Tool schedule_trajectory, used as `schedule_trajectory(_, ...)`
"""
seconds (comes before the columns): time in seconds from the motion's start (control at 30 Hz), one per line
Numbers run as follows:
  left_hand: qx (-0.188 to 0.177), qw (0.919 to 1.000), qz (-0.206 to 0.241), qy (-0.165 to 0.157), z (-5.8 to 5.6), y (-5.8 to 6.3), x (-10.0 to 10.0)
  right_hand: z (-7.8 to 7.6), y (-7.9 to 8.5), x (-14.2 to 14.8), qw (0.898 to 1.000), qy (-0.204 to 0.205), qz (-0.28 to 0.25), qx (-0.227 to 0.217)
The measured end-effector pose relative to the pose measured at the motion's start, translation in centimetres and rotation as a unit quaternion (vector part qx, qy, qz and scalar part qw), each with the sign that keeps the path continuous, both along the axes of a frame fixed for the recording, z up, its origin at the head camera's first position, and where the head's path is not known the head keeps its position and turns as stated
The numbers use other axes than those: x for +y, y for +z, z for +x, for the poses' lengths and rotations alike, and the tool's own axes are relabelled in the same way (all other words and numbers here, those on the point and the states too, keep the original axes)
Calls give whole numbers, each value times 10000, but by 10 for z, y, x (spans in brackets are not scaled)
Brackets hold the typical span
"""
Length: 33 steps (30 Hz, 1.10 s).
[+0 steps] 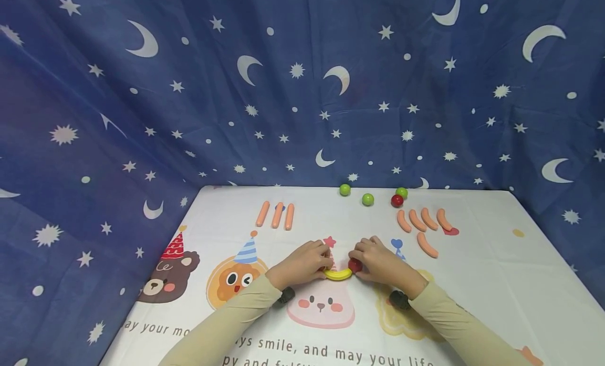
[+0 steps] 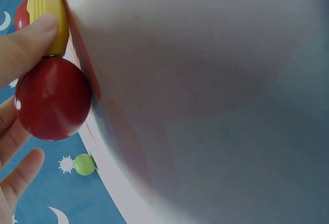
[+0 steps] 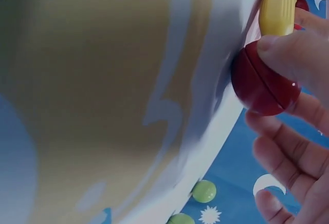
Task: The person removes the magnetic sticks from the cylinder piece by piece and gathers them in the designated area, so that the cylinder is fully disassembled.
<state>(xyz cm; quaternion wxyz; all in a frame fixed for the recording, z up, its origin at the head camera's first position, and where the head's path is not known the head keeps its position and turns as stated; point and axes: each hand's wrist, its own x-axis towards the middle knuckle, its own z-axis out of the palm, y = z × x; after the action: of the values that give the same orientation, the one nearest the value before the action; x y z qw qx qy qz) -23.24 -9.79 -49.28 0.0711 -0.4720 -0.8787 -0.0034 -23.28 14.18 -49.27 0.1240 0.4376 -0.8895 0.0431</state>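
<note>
A short yellow curved rod (image 1: pixel 337 275) with a ridged side lies between my two hands, near the table surface. My left hand (image 1: pixel 307 261) pinches its left end, the thumb on the yellow side. At that end a glossy red ball (image 2: pixel 54 99) touches the rod, or nearly so; the fingers behind it are partly hidden. My right hand (image 1: pixel 378 258) holds a second red ball (image 3: pixel 264 80) between thumb and fingers, against the rod's right end. A seam runs round this ball. In the head view, the left hand mostly covers the first ball.
Three straight orange rods (image 1: pixel 277 215) lie at the back left. Several curved orange rods (image 1: pixel 427 245) lie at the right. Green balls (image 1: pixel 367 199) and another red ball (image 1: pixel 397 200) sit near the back edge, before a blue star-patterned curtain (image 1: pixel 293 93). A printed white cloth (image 1: pixel 227 203) covers the table.
</note>
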Motion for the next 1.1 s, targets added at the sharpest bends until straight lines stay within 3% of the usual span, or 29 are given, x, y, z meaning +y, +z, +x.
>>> schedule_trajectory(0.5,10,9999,-132,-14,2,2,1,1,2,4,9937,-1004,111,-493)
schedule_trajectory(0.83,-37,10000,-65,15,-1,0,0,-5,-3,21,9968,-525,-426,-422)
schedule_trajectory(1.1,-47,10000,-3,34,-1,-1,0,-15,-3,29,9969,-496,-601,-136)
